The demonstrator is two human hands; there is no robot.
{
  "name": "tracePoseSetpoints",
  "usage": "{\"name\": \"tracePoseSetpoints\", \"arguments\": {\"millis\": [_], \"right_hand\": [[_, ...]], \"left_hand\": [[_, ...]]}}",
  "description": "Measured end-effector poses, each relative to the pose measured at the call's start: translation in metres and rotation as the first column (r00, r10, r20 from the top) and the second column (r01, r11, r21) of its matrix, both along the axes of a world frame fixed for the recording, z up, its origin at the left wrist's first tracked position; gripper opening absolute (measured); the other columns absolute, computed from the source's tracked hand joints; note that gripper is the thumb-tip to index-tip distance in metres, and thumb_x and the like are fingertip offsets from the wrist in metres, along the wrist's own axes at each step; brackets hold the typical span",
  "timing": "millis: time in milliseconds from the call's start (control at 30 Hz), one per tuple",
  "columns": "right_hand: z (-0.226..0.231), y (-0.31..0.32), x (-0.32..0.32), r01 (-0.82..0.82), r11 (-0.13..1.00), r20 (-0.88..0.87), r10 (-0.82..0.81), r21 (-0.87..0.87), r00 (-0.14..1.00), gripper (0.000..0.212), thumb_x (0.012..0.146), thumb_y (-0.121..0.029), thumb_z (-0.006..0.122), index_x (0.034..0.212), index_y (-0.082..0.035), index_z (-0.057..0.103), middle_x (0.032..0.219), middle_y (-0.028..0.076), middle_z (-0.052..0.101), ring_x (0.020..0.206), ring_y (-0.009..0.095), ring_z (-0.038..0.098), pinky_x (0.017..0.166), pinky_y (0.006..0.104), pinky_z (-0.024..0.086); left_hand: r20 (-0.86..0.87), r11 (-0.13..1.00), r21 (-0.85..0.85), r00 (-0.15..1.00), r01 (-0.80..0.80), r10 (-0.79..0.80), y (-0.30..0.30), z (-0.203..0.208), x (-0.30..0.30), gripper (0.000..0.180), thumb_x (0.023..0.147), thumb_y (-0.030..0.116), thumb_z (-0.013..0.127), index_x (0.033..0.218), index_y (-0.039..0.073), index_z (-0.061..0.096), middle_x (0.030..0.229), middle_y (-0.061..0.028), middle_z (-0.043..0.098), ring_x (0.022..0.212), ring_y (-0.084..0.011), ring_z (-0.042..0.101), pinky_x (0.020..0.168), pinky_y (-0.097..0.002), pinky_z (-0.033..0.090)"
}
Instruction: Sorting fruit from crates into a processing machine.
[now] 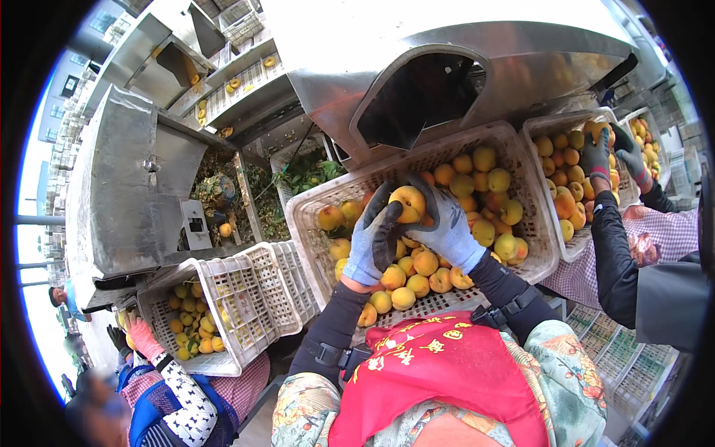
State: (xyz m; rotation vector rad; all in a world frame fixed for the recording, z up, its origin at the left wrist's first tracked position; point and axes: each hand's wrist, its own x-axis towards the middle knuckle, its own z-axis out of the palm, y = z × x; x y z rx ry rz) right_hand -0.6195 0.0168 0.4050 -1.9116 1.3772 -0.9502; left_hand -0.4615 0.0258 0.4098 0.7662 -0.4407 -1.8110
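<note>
Between my two gloved hands is a yellow-orange peach (408, 203), above a white slatted plastic crate (302, 237) of peaches. My left hand (375, 237), in a light blue glove with dark grey fingers, curls round its left side. My right hand (451, 228), in a matching glove, closes on it from the right. Part of another peach shows under the right fingers; whether it is held cannot be made out. Loose peaches (425, 262) lie below my hands, and more fill the crate's right side.
A metal chute (514, 59) with a dark opening stands beyond the crate. Right, a co-worker's gloved hands (596, 155) handle peaches over another crate (538, 132). Left, a person in a pink glove (141, 335) reaches into a crate (249, 298). Leafy debris (313, 170) lies beside the metal housing (112, 194).
</note>
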Motion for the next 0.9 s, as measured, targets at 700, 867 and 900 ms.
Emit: {"name": "tracePoseSetpoints", "arguments": {"millis": [700,867,900], "right_hand": [[0.029,-0.147,0.005,0.224,0.863,-0.051,-0.276,-0.452,0.960,0.079,0.072,-0.034,0.076,0.135,0.000,0.044,0.136,0.021,0.047,0.126,0.040,0.042,0.106,0.0467,0.032],[0.023,-0.059,-0.013,0.000,0.958,-0.140,-0.042,-0.286,0.989,0.044,0.079,-0.018,0.069,0.119,0.000,0.059,0.113,0.015,0.066,0.103,0.031,0.063,0.094,0.0390,0.047],[-0.005,-0.039,-0.012,0.056,0.998,0.167,-0.062,0.041,0.984,0.039,0.079,-0.014,0.068,0.116,-0.002,0.062,0.111,0.013,0.067,0.100,0.028,0.064,0.091,0.0375,0.049]], "left_hand": [[0.968,0.692,0.155,-0.249,0.705,0.037,-0.027,-0.163,-0.061,0.078,0.076,0.035,0.068,0.142,0.013,0.034,0.139,-0.0203,0.038,0.123,-0.0413,0.042,0.101,-0.0529,0.033],[0.969,0.763,0.161,-0.247,0.626,-0.001,-0.030,-0.159,-0.047,0.077,0.071,0.032,0.074,0.135,0.007,0.040,0.133,-0.0198,0.045,0.121,-0.0365,0.046,0.097,-0.0449,0.040],[0.969,0.775,0.196,-0.241,0.601,-0.058,-0.026,-0.144,-0.037,0.076,0.070,0.030,0.075,0.133,0.005,0.042,0.130,-0.0194,0.047,0.118,-0.0346,0.050,0.095,-0.0422,0.044]]}}
